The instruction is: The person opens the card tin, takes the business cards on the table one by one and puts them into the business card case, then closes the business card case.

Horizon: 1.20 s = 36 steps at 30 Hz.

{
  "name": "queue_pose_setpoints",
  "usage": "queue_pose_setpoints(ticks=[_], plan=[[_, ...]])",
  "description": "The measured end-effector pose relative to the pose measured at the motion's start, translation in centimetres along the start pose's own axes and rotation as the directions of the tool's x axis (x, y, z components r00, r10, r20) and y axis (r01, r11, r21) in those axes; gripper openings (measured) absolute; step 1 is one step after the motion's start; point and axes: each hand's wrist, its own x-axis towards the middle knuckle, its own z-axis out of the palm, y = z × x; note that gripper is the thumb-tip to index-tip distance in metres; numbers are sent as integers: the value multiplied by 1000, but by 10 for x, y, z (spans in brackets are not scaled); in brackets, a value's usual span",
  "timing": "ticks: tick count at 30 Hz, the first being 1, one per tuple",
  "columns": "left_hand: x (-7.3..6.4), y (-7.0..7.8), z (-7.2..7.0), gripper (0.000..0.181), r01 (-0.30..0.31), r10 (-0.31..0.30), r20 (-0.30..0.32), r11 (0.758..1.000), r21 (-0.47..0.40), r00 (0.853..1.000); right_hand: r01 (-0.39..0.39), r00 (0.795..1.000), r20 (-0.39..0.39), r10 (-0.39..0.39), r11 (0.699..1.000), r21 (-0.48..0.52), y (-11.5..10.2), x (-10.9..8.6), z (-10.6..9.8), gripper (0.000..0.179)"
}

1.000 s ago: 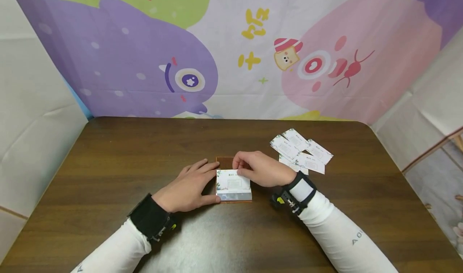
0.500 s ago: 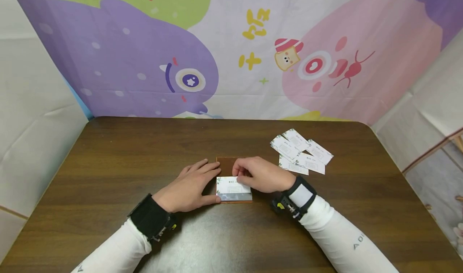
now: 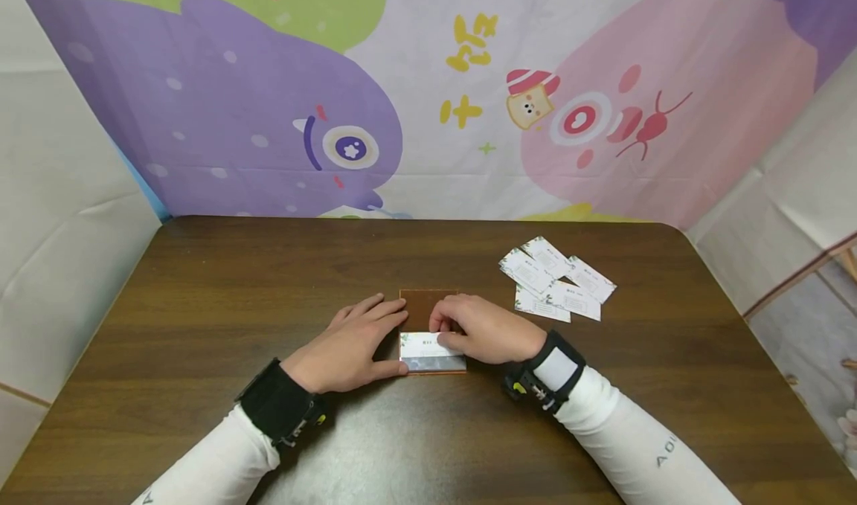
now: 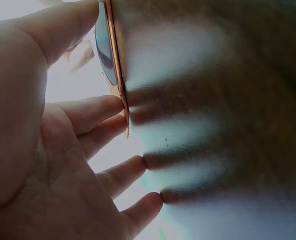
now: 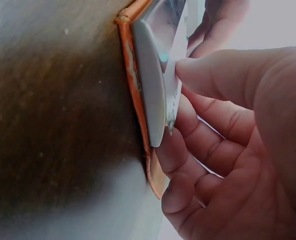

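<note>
A brown card holder (image 3: 418, 308) lies unfolded on the table, with a silvery case (image 3: 431, 364) on its near half. From that case a white printed business card (image 3: 416, 343) sticks partway out. My right hand (image 3: 492, 332) pinches the card's far right part between thumb and curled fingers, plainly seen in the right wrist view. Spread over the table, my left hand (image 3: 351, 345) touches the holder's left edge with its thumb and fingertips; the fingers are extended in the left wrist view. The card's lower part is hidden inside the case.
Several loose business cards (image 3: 576, 299) overlap on the table to the right, beyond my right hand. The brown wooden table (image 3: 268, 267) ends at a printed cloth backdrop (image 3: 455, 170) behind.
My right hand has moved toward me with the card, which has slid deeper into the silvery case. More of the brown far half shows. My left hand has stayed in place.
</note>
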Motion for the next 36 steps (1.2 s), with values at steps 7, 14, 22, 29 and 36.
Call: queue_pose_setpoints(ticks=[7, 14, 22, 29, 36], plan=[[0, 0, 0, 80, 4, -4, -1, 1000, -11, 1000, 24, 1000, -4, -24, 999, -48, 2, 0, 2, 7], [-1, 0, 0, 80, 7, -7, -1, 1000, -12, 1000, 26, 999, -22, -27, 999, -31, 2, -3, -3, 13], [0, 0, 0, 82, 11, -11, 2, 1000, -16, 1000, -6, 997, -72, 4, 1000, -30, 11, -8, -17, 18], [0, 1, 0, 82, 9, -9, 9, 1000, -14, 1000, -24, 993, -115, 22, 1000, -17, 25, -15, -29, 22], [0, 1, 0, 81, 5, -5, 4, 1000, -20, 1000, -91, 981, -173, 87, 996, -17, 41, -25, -40, 26]])
